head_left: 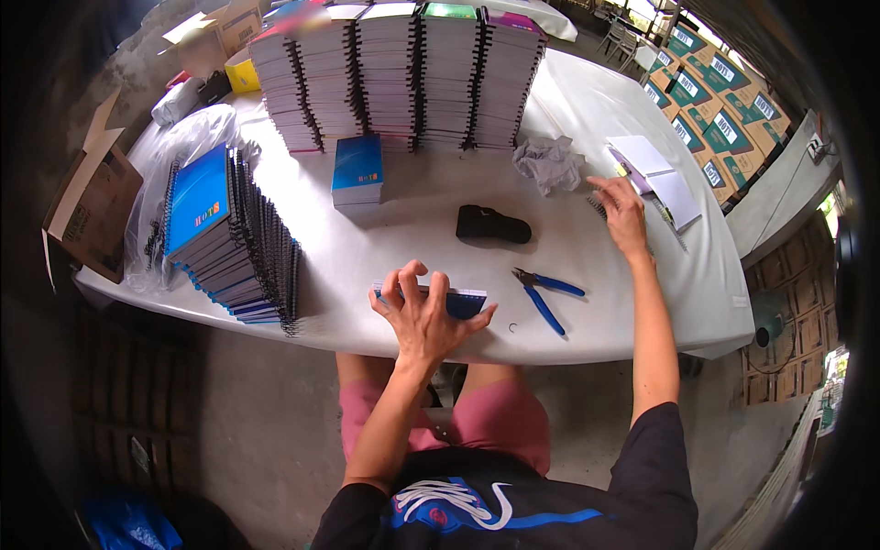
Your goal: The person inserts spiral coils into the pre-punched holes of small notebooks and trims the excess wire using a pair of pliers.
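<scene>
At the table's near edge my left hand (417, 316) grips a small blue notebook (467, 303), its fingers bent over it and the thumb at the right end. A pale edge with a row of small marks runs along its top; much of it is hidden by the hand. My right hand (623, 215) reaches to the far right, fingers apart and slightly bent, just above loose spiral binding coils (597, 207). Nothing shows between its fingers. Between the hands lie blue-handled cutting pliers (547, 295), spread apart, and a black object (493, 225), perhaps a pouch.
Tall stacks of spiral notebooks (390, 82) line the back. Blue spiral notebooks (234, 238) pile at left; a small blue-covered stack (357, 172) stands mid-table. Crumpled paper (548, 165) and an open white notepad (655, 170) lie right. Cartons (720, 110) rise beyond the table (587, 243).
</scene>
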A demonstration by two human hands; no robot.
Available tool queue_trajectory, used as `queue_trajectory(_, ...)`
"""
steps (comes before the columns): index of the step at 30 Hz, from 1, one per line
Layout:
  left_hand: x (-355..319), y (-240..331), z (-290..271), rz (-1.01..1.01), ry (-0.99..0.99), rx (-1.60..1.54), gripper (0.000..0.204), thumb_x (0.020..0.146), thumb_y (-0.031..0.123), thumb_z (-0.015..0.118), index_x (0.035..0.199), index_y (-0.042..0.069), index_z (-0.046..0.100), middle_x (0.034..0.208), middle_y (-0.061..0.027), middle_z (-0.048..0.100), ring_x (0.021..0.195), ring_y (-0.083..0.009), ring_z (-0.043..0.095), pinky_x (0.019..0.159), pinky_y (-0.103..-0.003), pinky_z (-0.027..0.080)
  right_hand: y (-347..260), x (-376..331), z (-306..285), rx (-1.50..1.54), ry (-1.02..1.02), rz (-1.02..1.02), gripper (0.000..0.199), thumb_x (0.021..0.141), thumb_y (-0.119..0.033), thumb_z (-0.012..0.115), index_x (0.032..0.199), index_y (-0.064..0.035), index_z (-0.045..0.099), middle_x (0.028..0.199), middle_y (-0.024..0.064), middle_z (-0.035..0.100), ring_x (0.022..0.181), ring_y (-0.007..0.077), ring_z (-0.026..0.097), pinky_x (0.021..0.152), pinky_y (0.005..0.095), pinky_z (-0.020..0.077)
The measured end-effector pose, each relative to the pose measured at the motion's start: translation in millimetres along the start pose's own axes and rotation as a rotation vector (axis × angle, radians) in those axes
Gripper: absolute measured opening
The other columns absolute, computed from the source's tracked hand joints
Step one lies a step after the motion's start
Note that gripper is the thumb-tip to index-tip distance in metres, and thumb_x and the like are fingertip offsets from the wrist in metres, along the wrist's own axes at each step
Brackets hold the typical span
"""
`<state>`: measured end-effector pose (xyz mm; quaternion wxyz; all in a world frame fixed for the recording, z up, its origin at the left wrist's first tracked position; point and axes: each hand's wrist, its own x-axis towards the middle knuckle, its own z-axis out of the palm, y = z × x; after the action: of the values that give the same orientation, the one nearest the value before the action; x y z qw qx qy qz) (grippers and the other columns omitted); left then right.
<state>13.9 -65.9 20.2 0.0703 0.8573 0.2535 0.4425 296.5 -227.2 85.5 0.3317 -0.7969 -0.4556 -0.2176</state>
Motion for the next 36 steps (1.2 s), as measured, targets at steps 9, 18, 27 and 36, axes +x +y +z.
queue_trajectory(9, -1, -11, -6, -0.031, -0.05, 0.017, 0.05, 0.054, 0.054, 0.075, 0.075, 0.015, 0.052, 0.091, -0.0026, 0.047, 0.097, -0.0255, 0.042, 0.082, -0.053, 0.026, -147, -67, 22, 0.668, -0.363, 0.164, 0.026, 0.076, 0.0, 0.069, 0.1, -0.0122, 0.071, 0.084, 0.0052, 0.062, 0.077, 0.0163, 0.059, 0.071, 0.0286, 0.0485)
queue_trajectory(18, 4, -8, -11, -0.025, -0.146, 0.026, 0.055, 0.052, 0.053, 0.077, 0.08, 0.013, 0.052, 0.09, -0.0044, 0.047, 0.095, -0.0288, 0.042, 0.079, -0.049, 0.029, -152, -71, 36, 0.771, -0.426, 0.164, 0.021, 0.078, -0.005, 0.07, 0.098, -0.0081, 0.071, 0.088, 0.004, 0.062, 0.079, 0.0142, 0.059, 0.072, 0.0257, 0.0469)
queue_trajectory(27, 3, -15, -16, 0.001, -0.155, -0.028, 0.06, 0.054, 0.062, 0.075, 0.083, 0.014, 0.057, 0.09, -0.0046, 0.046, 0.098, -0.0282, 0.04, 0.082, -0.047, 0.03, -151, -60, 24, 0.765, -0.824, 0.499, 0.023, 0.083, -0.015, 0.067, 0.104, -0.0062, 0.066, 0.089, 0.0079, 0.063, 0.076, 0.0124, 0.058, 0.064, 0.0259, 0.045)
queue_trajectory(36, -2, -19, -11, 0.013, -0.027, -0.122, 0.056, 0.056, 0.057, 0.078, 0.083, 0.013, 0.056, 0.09, -0.0065, 0.045, 0.096, -0.0275, 0.039, 0.085, -0.043, 0.03, -152, -60, 19, 0.586, -0.648, -0.011, 0.025, 0.087, -0.012, 0.06, 0.111, -0.0068, 0.06, 0.092, 0.0145, 0.061, 0.075, 0.0186, 0.06, 0.068, 0.0307, 0.0483)
